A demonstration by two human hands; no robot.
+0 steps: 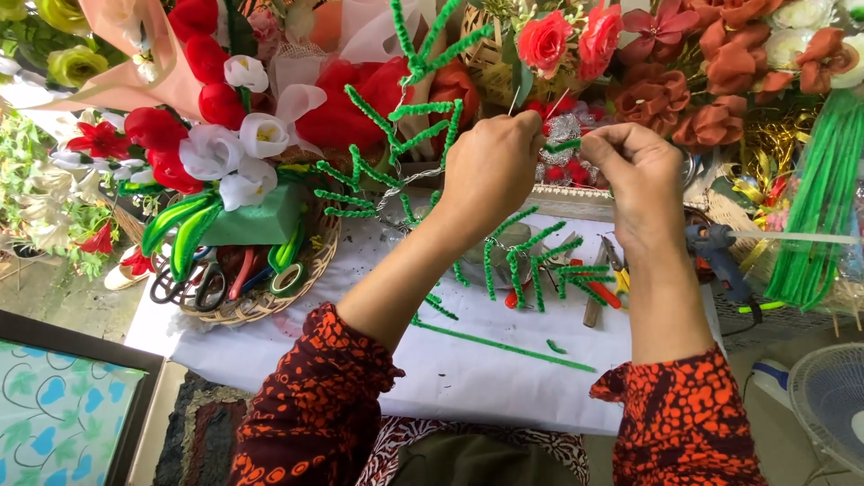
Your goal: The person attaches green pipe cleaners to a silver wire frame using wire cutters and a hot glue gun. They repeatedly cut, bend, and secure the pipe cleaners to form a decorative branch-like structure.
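Left hand [490,166] pinching branched green fuzzy pipe-cleaner stem [396,144], held above white-papered surface [468,369]; right hand [634,166] pinching short green piece [564,144]. Risk: wire poking fingertip, twist slipping loose

Probably craft workshop, artificial flowers [711,81], glue gun [715,247]

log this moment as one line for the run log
left hand pinches green pipe-cleaner branch | right hand pinches short green piece | both raised over white sheet | glue gun at right
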